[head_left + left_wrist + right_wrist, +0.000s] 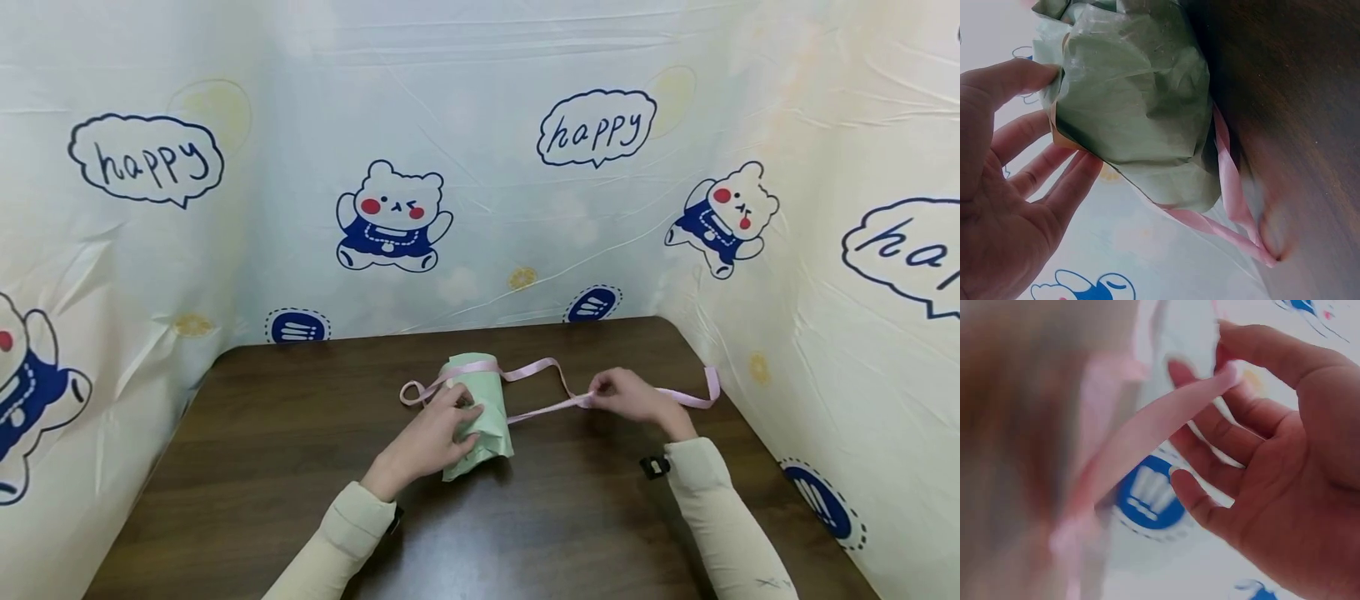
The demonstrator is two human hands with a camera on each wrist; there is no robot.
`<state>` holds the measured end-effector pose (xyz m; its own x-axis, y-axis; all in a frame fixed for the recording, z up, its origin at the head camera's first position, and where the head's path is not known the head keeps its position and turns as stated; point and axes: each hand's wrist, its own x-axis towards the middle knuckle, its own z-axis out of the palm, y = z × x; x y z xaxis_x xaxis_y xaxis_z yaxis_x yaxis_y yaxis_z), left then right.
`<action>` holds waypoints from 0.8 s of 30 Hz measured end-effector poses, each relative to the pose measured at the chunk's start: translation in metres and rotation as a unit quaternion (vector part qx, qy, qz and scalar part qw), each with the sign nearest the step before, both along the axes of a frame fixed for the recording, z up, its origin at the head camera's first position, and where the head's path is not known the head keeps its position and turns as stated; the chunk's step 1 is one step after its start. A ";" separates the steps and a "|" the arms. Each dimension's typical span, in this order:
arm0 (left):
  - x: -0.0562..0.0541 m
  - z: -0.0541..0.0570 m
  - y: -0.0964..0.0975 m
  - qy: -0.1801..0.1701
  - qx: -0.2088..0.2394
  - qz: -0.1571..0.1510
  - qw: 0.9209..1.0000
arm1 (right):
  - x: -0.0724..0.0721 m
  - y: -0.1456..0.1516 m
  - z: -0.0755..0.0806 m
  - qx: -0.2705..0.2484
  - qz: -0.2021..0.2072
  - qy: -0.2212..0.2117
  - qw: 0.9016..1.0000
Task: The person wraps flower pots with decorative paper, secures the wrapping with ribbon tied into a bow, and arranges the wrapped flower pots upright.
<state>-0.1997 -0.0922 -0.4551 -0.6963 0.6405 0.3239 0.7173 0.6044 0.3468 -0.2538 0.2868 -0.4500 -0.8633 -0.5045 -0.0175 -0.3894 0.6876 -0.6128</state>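
Observation:
A package wrapped in pale green paper (483, 408) lies on the table, its paper creased and folded at the near end. My left hand (438, 429) holds it from the left side; in the left wrist view, thumb and fingertips are at the edge of the paper (1135, 106). A pink ribbon (543, 410) passes over the far part of the package, with a loop at its left. To the right, my right hand (630, 394) pinches the ribbon between thumb and fingertips. The right wrist view shows the ribbon (1154, 425) running to those fingertips, blurred lower down.
The dark brown wooden table (300, 467) has a printed curtain (487, 167) behind it and at both sides. One ribbon end (711, 385) trails past the right hand to the table's right edge. Dark straps with small devices (655, 467) are at the wrists.

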 end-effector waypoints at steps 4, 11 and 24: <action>0.002 0.002 0.000 0.003 -0.002 0.002 1.000 | 0.003 0.011 0.024 -0.058 -0.026 0.020 0.998; 0.002 0.001 0.000 0.014 -0.011 0.005 1.000 | 0.006 0.024 0.058 -0.078 -0.081 0.064 0.992; 0.010 0.004 0.004 0.061 -0.052 0.024 0.996 | -0.003 0.017 0.111 -0.088 -0.109 0.173 0.975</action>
